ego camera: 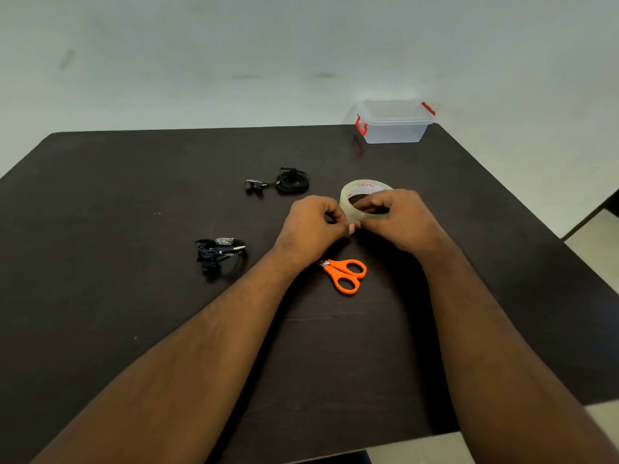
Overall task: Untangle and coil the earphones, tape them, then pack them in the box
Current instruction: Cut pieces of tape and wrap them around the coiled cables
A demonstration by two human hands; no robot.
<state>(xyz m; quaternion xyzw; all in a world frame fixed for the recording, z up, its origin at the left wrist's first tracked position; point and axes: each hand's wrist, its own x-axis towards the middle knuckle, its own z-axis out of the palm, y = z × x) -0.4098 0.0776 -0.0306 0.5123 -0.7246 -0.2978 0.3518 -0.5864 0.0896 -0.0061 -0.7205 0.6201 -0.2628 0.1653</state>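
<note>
Head view: dark table (pixel 100 296) seen from above, both forearms reaching in; tape roll taken as landmark.
Tape roll (pixel 363 195): clear, stood tilted on the table, held up by the right hand.
Right hand (pixel 398 222): fingers curled over the near rim of the roll, thumb and forefinger pinched at its lower left edge.
Left hand (pixel 313 226): fingers curled, fingertips pinched against the right hand's at the roll's edge; tape end itself could not be made out.
Coiled earphones (pixel 290 182): black, wound in a neat loop, laid left of the roll, slightly farther back, buds trailing left.
Tangled earphones (pixel 219 254): dark bundle, well left of the roll and nearer the camera.
Scissors (pixel 345 272): orange handles, just in front of the roll, blades hidden under the left wrist.
Box (pixel 395 123): clear, red latches, lid off, behind the roll at the table's far edge.
</note>
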